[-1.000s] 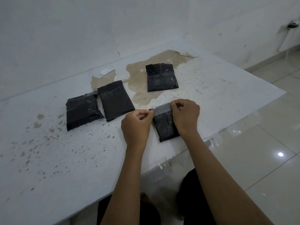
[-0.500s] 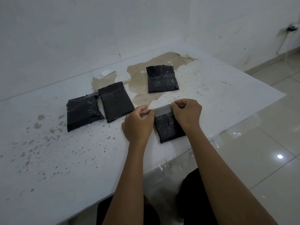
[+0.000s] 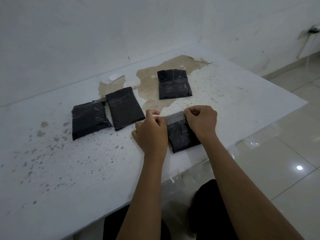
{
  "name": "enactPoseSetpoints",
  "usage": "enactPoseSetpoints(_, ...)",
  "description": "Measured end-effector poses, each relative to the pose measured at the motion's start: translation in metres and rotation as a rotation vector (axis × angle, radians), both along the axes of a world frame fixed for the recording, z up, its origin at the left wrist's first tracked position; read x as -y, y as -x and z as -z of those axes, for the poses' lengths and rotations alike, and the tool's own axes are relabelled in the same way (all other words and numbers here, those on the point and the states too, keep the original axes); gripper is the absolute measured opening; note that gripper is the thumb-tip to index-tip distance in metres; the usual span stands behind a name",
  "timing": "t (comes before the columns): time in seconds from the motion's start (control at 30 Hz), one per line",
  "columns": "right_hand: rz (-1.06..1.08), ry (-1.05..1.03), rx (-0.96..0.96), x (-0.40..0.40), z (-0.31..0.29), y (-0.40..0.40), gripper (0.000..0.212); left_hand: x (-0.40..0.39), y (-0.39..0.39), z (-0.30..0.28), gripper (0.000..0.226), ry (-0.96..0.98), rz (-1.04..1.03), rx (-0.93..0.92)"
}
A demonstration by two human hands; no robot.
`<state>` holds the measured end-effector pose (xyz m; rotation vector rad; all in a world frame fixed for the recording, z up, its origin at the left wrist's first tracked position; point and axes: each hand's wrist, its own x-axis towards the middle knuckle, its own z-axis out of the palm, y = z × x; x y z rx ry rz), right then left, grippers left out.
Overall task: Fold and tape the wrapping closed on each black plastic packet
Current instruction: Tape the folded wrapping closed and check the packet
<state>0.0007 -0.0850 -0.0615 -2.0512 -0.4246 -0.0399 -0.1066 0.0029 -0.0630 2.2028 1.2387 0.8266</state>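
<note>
Three black packets point(image 3: 124, 108) lie on the table point(image 3: 242, 101) beyond the hand-held one point(image 3: 181, 135).

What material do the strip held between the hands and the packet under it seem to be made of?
Strip: looks like clear glossy adhesive tape; it reads grey and see-through over the black. Packet: apparently thin black plastic film, wrinkled with shiny creases. What is inside cannot be seen.
</note>
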Motion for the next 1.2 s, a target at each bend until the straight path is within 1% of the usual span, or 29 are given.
enactPoseSetpoints(0.1,-0.021,-0.002,0.014,0.003,0.0,0.0,0.019,0.003,0.0,-0.002,0.019,-0.045,0.007,-0.056)
enactPoseSetpoints(0.17,-0.042,0.023,0.028,0.005,0.002,-0.002,0.026,0.005,0.0,-0.004,0.022,-0.076,0.011,-0.081)
enactPoseSetpoints(0.27,-0.135,0.058,0.118,0.003,0.004,-0.001,0.029,0.007,0.0,-0.005,0.026,-0.128,0.03,-0.088)
enactPoseSetpoints(0.37,-0.249,0.245,0.324,0.003,0.012,0.004,0.048,0.006,0.001,-0.002,0.029,-0.218,0.045,-0.096)
enactPoseSetpoints(0.4,-0.26,0.296,0.338,0.004,0.013,0.005,0.051,0.005,0.001,-0.001,0.029,-0.262,0.048,-0.103)
enactPoseSetpoints(0.5,-0.259,0.31,0.335,0.009,0.013,0.007,0.041,0.001,0.003,0.001,0.027,-0.386,0.098,-0.11)
enactPoseSetpoints(0.57,-0.239,0.309,0.347,0.011,0.011,0.009,0.039,-0.004,0.003,-0.001,0.024,-0.44,0.155,-0.126)
enactPoseSetpoints(0.67,-0.198,0.284,0.258,0.014,0.009,0.013,0.037,-0.003,0.0,-0.014,0.034,-0.39,0.188,-0.125)
enactPoseSetpoints(0.73,-0.18,0.27,0.252,0.015,0.005,0.015,0.04,0.005,-0.001,-0.021,0.033,-0.336,0.299,-0.118)
enactPoseSetpoints(0.77,-0.2,0.304,0.264,0.016,0.002,0.016,0.044,0.009,0.001,-0.021,0.032,-0.327,0.374,-0.118)
enactPoseSetpoints(0.8,-0.243,0.373,0.263,0.017,-0.001,0.018,0.048,0.011,0.003,-0.019,0.034,-0.311,0.448,-0.137)
enactPoseSetpoints(0.87,-0.308,0.524,0.236,0.018,-0.005,0.019,0.05,0.013,0.01,-0.012,0.044,-0.221,0.541,-0.241)
enactPoseSetpoints(0.93,-0.265,0.559,0.215,0.019,-0.009,0.022,0.047,0.01,0.017,-0.007,0.055,-0.151,0.564,-0.381)
enactPoseSetpoints(0.97,-0.231,0.554,0.213,0.02,-0.01,0.024,0.046,0.009,0.02,-0.007,0.058,-0.15,0.568,-0.432)
enactPoseSetpoints(1.07,-0.15,0.601,0.203,0.02,-0.013,0.03,0.047,0.011,0.022,-0.009,0.062,-0.218,0.53,-0.518)
enactPoseSetpoints(1.2,-0.094,0.558,0.106,0.022,-0.016,0.033,0.047,0.017,0.022,-0.011,0.07,-0.276,0.407,-0.651)
